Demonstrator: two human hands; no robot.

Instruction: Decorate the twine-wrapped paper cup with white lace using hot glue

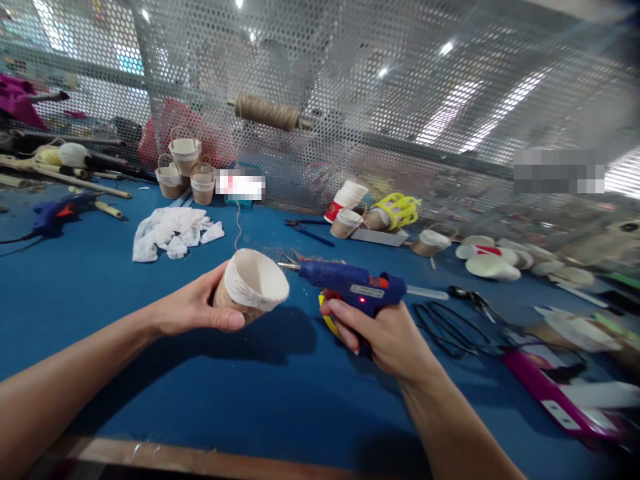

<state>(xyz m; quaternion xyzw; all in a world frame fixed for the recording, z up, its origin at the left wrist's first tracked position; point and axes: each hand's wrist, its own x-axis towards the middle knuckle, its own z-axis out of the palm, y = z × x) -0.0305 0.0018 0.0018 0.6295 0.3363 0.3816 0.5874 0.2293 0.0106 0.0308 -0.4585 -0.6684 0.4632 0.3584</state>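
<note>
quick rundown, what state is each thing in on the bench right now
paper cup, held in left hand, tipped on its side
glue gun, gripped in right hand, red light on
twine spool, wound full
white cloth, crumpled
spare glue gun, lying flat, untouched
white cups, lying on their sides

a blue-topped table (150,373) runs up to a perforated metal mesh screen (350,100), bright ceiling lights (445,48) shining through it

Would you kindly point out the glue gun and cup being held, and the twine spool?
glue gun (350,283), head view, blue barrel.
cup (256,275), head view, white inner wall.
twine spool (267,112), head view, wound middle.
</note>
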